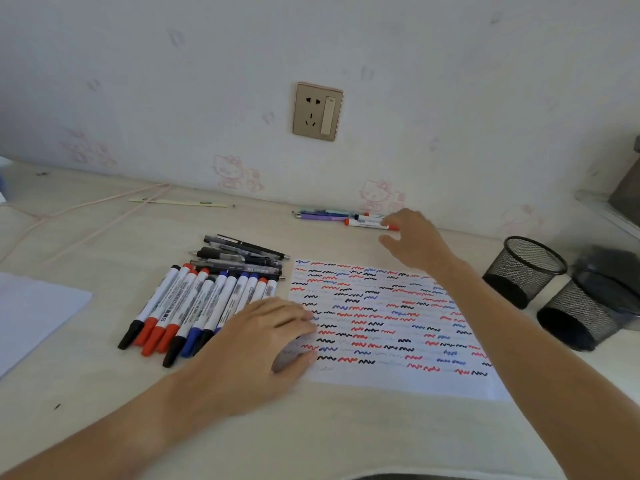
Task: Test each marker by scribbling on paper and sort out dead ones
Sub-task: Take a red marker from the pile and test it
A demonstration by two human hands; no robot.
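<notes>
Head view, single frame.

Desk [104,393]: pale, set against a wall with faint cartoon-cat prints.

Paper [398,382]: white sheet, centre-right of desk, covered in rows of red, blue and black scribbles.

Left hand [263,341]: flat, palm down, fingers straight, resting on the left edge of the paper; grasping nothing.

Right hand [415,240]: beyond the far edge of the paper, fingers loosely spread, fingertips at the red-capped marker [367,223]; contact or grasp cannot be told.

Red-capped marker: white barrel, lying flat near the wall, nearest of a small far group [325,214] with a purple pen and other pens just behind it.

Marker row [194,306]: whiteboard markers side by side, just left of the paper, caps red, black and blue pointing toward the viewer; right end partly under the left hand.

Dark pens [242,256]: bundle lying flat, just behind the marker row.

Mesh pen cups [526,268]: two, black, tipped on their sides, right of the paper, second [581,317] nearer the viewer.

Wall socket [317,111]: gold-framed, above the desk.

Loose white sheets [31,313]: far left edge.

Pink cable [86,206]: trailing across the back left of the desk.
</notes>
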